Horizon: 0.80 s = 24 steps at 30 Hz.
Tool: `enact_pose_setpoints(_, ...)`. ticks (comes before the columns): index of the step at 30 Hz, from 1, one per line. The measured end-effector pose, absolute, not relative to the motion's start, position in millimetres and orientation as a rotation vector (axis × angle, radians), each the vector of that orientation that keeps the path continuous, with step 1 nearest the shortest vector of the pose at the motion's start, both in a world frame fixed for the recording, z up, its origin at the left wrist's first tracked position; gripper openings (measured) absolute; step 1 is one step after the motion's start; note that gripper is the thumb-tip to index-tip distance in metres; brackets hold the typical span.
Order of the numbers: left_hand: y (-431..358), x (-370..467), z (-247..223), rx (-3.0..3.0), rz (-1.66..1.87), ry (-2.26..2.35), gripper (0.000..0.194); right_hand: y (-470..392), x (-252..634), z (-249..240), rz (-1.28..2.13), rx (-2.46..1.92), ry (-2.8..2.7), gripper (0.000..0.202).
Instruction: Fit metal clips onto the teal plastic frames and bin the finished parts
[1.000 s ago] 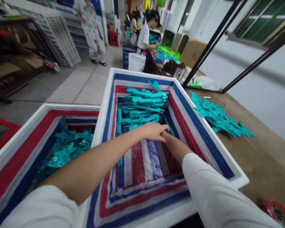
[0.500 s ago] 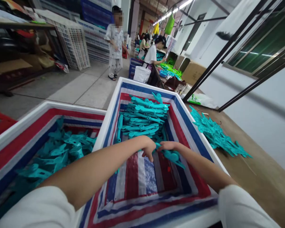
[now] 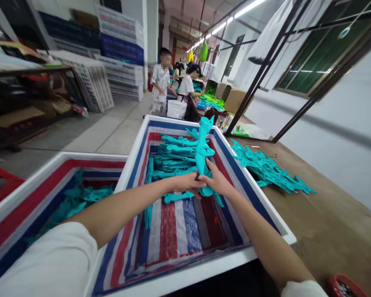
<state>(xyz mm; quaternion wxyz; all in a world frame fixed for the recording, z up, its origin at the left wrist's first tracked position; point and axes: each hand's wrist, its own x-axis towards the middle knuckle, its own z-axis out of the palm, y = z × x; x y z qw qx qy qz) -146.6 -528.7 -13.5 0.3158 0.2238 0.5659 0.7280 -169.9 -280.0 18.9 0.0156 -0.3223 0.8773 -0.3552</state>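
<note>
The right hand point(image 3: 217, 178) held a long turquoise piece point(image 3: 201, 152), its fingers wrapped around the lower part; the piece rose toward twelve o'clock from the hands. The left hand point(image 3: 188, 182) lay at nine o'clock from the right, fingers curled in beside the piece's lower end; whether they gripped it could not be told. A stack of turquoise pieces point(image 3: 170, 165) lay at eleven o'clock from the left hand, inside a white box point(image 3: 130, 163) with striped lining point(image 3: 181, 231). A turquoise heap point(image 3: 266, 169) lay at three o'clock, on a brown table point(image 3: 315, 231).
</note>
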Motion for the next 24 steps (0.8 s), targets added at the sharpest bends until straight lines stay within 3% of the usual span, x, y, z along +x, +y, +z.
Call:
enact_pose_setpoints(3,-525.5,-146.2,-21.9,0.506,2.018,1.508,0.145,-286.4,-172.9,-17.5,-1.160,-1.022,2.762,0.119)
enact_pose_setpoints(9,-519.2,-142.5,-27.4,0.398,2.177,1.564,0.143,-261.3,-178.6,-27.3,-0.979,-1.219,2.639,0.169)
enact_pose_setpoints(11,-521.5,-142.7,-24.6,0.364,2.259,1.580,0.138,-260.0,-180.7,-19.4,-0.972,-1.272,2.621,0.156)
enact_pose_setpoints(15,-527.4,-145.1,-15.4,0.262,2.393,1.611,0.136,-266.3,-180.5,-11.1,-1.193,-1.243,2.666,0.093)
enact_pose_setpoints(17,-528.9,-146.3,-11.8,0.235,2.391,1.612,0.134,-270.4,-180.4,-8.5,-1.443,-1.075,2.669,0.088)
enact_pose_setpoints(21,-532.0,-151.4,-9.3,0.174,2.396,1.620,0.124,-267.3,-190.6,5.9,-2.295,-0.339,2.402,0.096)
enact_pose_setpoints(24,-536.0,-158.5,-10.4,0.104,2.443,1.638,0.123,-248.4,-203.7,19.2,-2.730,0.117,2.122,0.082)
